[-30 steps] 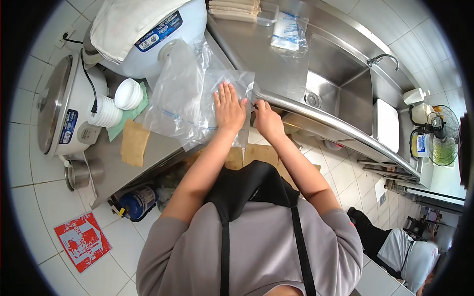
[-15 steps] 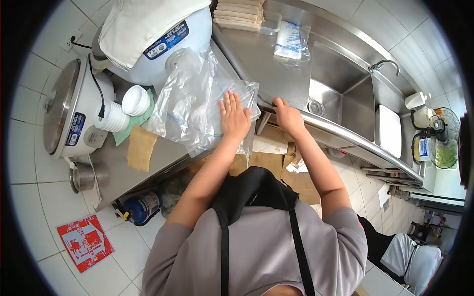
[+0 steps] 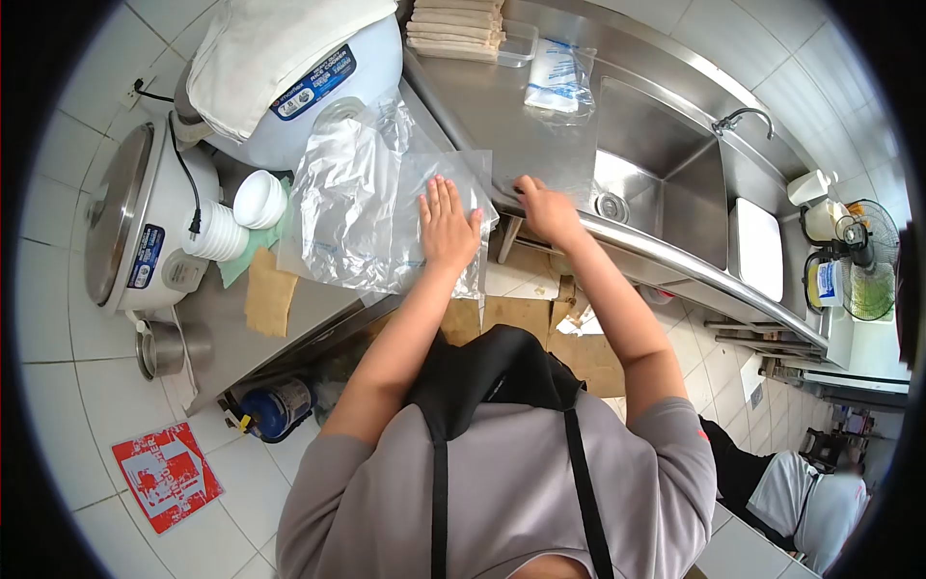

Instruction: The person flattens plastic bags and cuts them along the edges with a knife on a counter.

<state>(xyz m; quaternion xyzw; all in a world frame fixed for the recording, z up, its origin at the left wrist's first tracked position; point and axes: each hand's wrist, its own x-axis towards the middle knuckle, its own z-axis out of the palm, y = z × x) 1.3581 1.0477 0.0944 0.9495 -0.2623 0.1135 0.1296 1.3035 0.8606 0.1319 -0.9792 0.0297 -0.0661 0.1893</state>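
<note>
One large piece of clear plastic (image 3: 347,203), creased and marked with blue print, lies across the left-side worktop (image 3: 227,314). Upper end runs up against the nearer rice cooker (image 3: 260,143), which carries a draped white cloth (image 3: 275,58). Right edge reaches the corner of the sink worktop (image 3: 473,106). More than one layer, by the look of it; bag or loose sheets, cannot tell.

Left hand (image 3: 449,230): palm down on the plastic, near its right side. Fingers straight and side by side, thumb set apart. Grip spread flat, nothing pinched.

Right hand (image 3: 550,212): at the front rim of the sink worktop, just beyond the plastic and apart from it. Fingers curled, grip pressed together on a small dark item (image 3: 519,189); too little shows to identify it. Contact with the rim: cannot tell.

Nearby: white bowls (image 3: 258,200) and a brown cloth (image 3: 270,294) left of the plastic; a wrapped packet (image 3: 557,79) beside the sink (image 3: 690,207).

Judgement: step in hand reads as the left palm pinning the plastic while the right hand works beside its edge. Any next move there calls for even pressure from the left, as thin film probably slips and puckers, and a firm pinch on the right, clear of the left fingers.
</note>
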